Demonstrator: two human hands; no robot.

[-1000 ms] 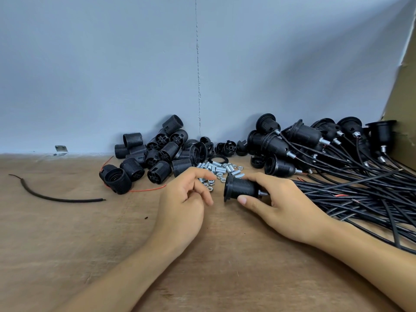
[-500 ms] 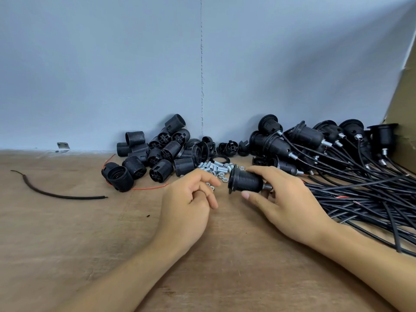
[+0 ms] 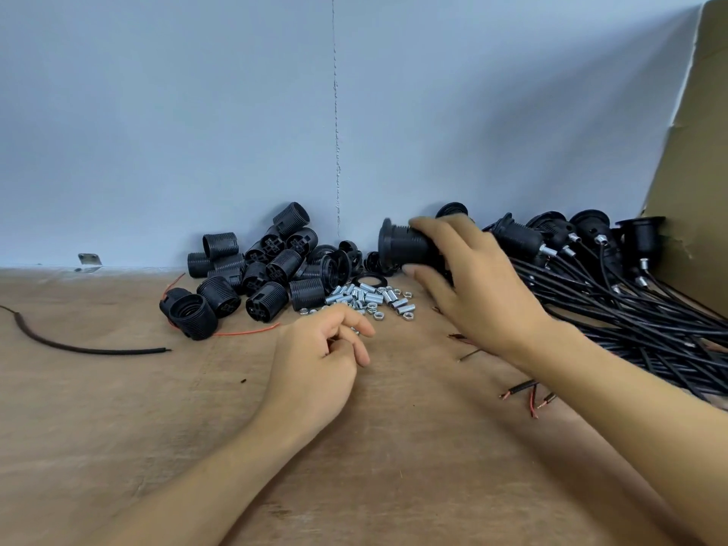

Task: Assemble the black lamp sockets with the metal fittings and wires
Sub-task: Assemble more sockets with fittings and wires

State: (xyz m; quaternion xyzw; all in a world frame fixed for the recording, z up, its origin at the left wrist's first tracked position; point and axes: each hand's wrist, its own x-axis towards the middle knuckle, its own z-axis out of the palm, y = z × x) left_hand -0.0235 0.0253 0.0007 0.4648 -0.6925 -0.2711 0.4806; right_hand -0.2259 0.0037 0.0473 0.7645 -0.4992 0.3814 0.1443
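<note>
Black lamp socket (image 3: 405,246) is held in the right hand (image 3: 476,285), lifted off the desk (image 3: 118,407). It lies sideways with the flanged open end pointing left. Right fingers (image 3: 429,226) wrap over its top, thumb under it, clamped on the body. The socket's rear end is hidden by the palm.

Metal fittings (image 3: 370,299) lie just below it in a loose heap on the desk: short threaded tubes and nuts. A black ring (image 3: 370,279) lies flat at the heap's back edge.

Left hand (image 3: 319,356) rests on the desk just in front of the fittings. Its fingers are curled in toward the palm; can't tell if they hold anything small.

Loose socket shells (image 3: 260,266) are piled left of the fittings, against the wall (image 3: 197,112). A thin red wire (image 3: 244,332) runs out from under the pile.

Finished sockets (image 3: 591,238) sit to the right, behind the right hand. Their black cables (image 3: 630,321) fan across the desk under the right forearm. Stripped cable ends (image 3: 528,392) show near the right wrist.

A cut piece of black cable (image 3: 78,344) lies far left, well apart from the rest. Cardboard panel (image 3: 697,151) stands at the right edge.
</note>
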